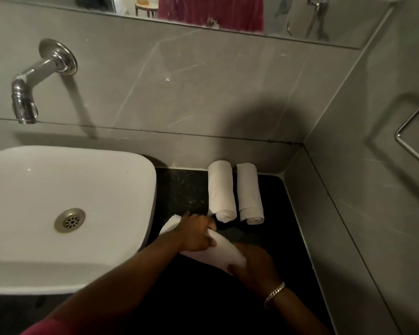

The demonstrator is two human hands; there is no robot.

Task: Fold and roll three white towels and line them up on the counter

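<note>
Two rolled white towels lie side by side on the black counter point(179, 189) near the back wall: the left roll point(221, 189) and the right roll point(249, 193), a small gap between them. In front of them I hold a third white towel point(224, 251), partly rolled and lying at an angle. My left hand point(195, 234) grips its far end, where a flat corner sticks out to the left. My right hand point(257, 264), with a chain bracelet on the wrist, grips its near end.
A white basin point(65, 209) with a metal drain fills the counter's left side. A chrome spout point(24, 102) juts from the grey tiled wall above it. A side wall with a metal rail point(411, 141) bounds the counter on the right. A mirror hangs above.
</note>
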